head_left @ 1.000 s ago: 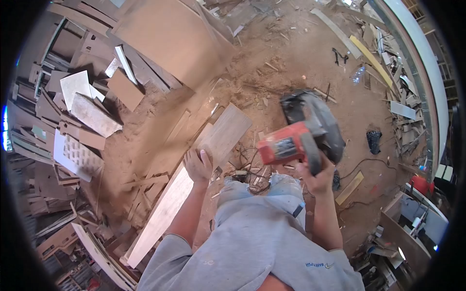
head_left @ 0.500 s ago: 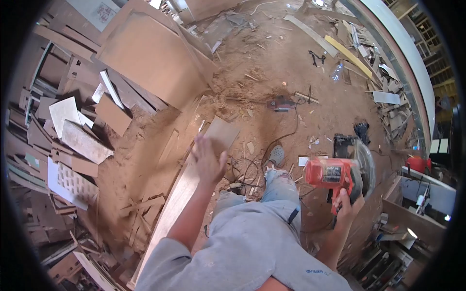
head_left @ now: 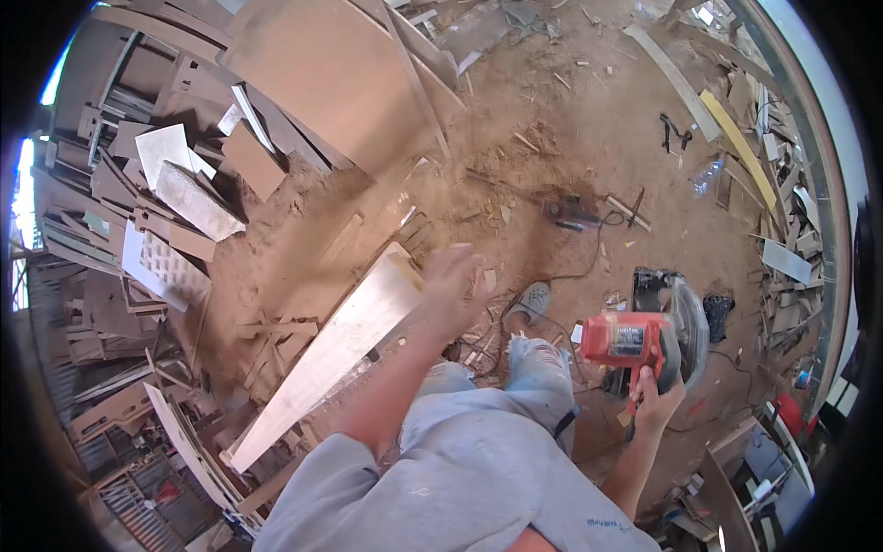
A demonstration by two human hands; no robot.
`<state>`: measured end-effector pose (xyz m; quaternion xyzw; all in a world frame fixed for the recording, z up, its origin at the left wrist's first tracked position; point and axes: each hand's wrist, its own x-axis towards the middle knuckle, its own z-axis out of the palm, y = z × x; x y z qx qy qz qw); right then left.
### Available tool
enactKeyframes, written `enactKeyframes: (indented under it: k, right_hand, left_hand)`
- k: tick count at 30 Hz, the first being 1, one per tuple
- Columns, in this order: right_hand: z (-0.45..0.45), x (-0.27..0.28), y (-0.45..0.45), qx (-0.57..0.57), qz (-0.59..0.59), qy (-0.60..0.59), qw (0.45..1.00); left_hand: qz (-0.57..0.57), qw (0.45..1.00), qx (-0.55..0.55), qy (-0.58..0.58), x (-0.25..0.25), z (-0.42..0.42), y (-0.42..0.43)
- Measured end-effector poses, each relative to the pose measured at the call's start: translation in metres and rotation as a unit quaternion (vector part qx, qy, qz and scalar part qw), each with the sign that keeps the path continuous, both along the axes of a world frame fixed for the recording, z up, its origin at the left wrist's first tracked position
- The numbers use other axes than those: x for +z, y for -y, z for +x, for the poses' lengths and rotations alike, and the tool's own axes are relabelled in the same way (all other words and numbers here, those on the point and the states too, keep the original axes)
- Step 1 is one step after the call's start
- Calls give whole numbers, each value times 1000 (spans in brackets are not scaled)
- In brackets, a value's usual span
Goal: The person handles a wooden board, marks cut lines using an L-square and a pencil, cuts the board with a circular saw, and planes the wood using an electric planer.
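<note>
Board (head_left: pixel 331 354) at your left hand's (head_left: pixel 451 290) 8 o'clock, long axis 1–7; left nearer, blurred, loosely spread, contact unclear. Your right hand (head_left: pixel 657 401) grips the circular saw (head_left: pixel 625 339).

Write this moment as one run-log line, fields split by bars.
right hand: gripping red circular saw | left hand: blurred, beside pale board, contact unclear | floor: dusty, strewn with wood scraps

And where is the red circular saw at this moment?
In the head view, the red circular saw is right of centre, held in the right hand, to the right of the frayed jeans.
</note>
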<state>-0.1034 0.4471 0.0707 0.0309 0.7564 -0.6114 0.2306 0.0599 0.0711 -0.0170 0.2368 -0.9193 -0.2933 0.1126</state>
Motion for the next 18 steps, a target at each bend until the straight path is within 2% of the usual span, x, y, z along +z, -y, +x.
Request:
enactKeyframes:
  k: [3,5,7,10,14,16,18]
  right_hand:
    - [-43,-25,4,-34,-16,35,999]
    - [-69,-42,4,-42,8,46,998]
    - [-86,-60,8,-50,7,16,999]
    - [-111,-98,1,-72,31,39,996]
    - [-149,-168,-2,-86,115,49,988]
    - [-172,-219,-6,-83,158,52,983]
    - [-192,-287,-16,-65,189,46,979]
  left_hand:
    - [-54,979,191,-40,-12,30,19]
    - [-232,952,200,24,-38,53,45]
    - [-127,956,263,28,-25,40,47]
    - [-117,965,193,136,-33,28,51]
    - [-130,952,221,166,-39,4,41]
    - [-154,944,224,185,-49,9,43]
    - [-131,950,240,148,-57,13,42]
